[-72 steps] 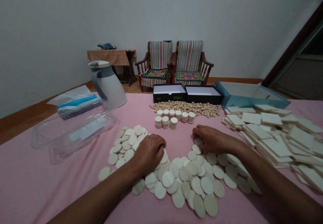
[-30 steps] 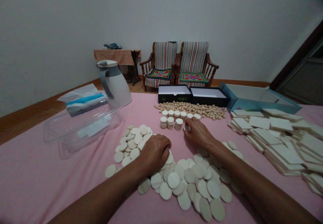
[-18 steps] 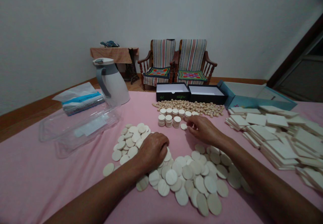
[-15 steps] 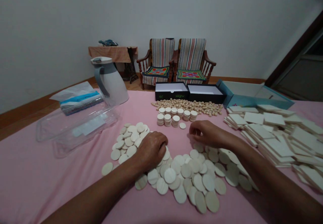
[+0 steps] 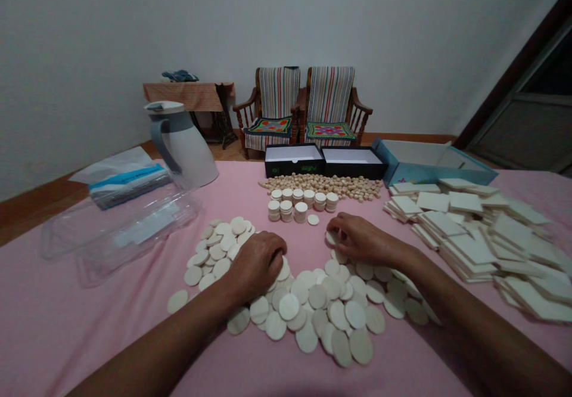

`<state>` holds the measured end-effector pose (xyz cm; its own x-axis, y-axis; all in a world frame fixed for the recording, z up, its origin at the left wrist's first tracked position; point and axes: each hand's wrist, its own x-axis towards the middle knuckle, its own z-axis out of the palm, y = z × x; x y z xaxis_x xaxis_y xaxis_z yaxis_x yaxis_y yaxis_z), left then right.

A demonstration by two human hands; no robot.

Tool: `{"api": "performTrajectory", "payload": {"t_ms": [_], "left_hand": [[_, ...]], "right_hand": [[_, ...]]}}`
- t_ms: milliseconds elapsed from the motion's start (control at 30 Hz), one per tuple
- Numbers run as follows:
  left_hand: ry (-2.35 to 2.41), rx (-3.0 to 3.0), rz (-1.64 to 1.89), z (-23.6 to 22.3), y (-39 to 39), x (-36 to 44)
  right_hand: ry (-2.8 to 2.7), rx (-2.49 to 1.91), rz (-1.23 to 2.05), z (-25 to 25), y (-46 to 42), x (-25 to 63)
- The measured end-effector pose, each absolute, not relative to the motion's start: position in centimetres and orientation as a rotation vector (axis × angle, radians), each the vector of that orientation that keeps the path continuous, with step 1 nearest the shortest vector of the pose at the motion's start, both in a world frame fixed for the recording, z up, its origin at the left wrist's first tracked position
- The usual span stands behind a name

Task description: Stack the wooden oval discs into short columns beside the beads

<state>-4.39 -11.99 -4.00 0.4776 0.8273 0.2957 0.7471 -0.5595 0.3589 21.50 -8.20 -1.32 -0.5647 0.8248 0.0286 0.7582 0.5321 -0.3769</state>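
Note:
Pale round wooden discs (image 5: pixel 308 337) lie in a loose pile in front of me. My left hand (image 5: pixel 259 263) rests on the pile's left part with its fingers curled down; whatever lies under them is hidden. To the right, my right hand (image 5: pixel 361 239) pinches a wooden disc (image 5: pixel 332 238) at its fingertips, just above the pile's far edge. Beyond the hands stand two rows of short disc stacks (image 5: pixel 286 210). One single disc (image 5: pixel 313 220) lies flat at the right end of the nearer row.
Small wooden beads (image 5: pixel 322 185) spread behind the stacks, before two black boxes (image 5: pixel 295 167). A blue box (image 5: pixel 402 167) and square wooden tiles (image 5: pixel 473 248) sit right. Left are a jug (image 5: pixel 192 152), a tissue pack (image 5: pixel 129 185) and clear plastic trays (image 5: pixel 143 230) on pink cloth (image 5: pixel 44 337).
The view has turned slightly right. My right hand now has a disc at its fingertips, where none showed before. My left hand stays on the pile.

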Motion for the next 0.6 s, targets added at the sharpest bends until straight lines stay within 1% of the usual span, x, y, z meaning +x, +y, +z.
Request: {"api": "performTrajectory", "payload": {"t_ms": [100,233,600], "left_hand": [[1.383,2.54,0.654,-4.0,-12.0,-4.4],[1.39,2.544,0.666,-4.1,-11.9,-4.3],[1.38,2.534,0.651,-4.2,-12.0,-4.4]], "right_hand": [[-2.404,-1.388,0.353,-1.9,-7.4,20.7],[-2.307,-1.414,0.309,-2.9,-6.4,19.2],[-2.416,-1.655,0.179,-3.0,-5.0,16.8]]}}
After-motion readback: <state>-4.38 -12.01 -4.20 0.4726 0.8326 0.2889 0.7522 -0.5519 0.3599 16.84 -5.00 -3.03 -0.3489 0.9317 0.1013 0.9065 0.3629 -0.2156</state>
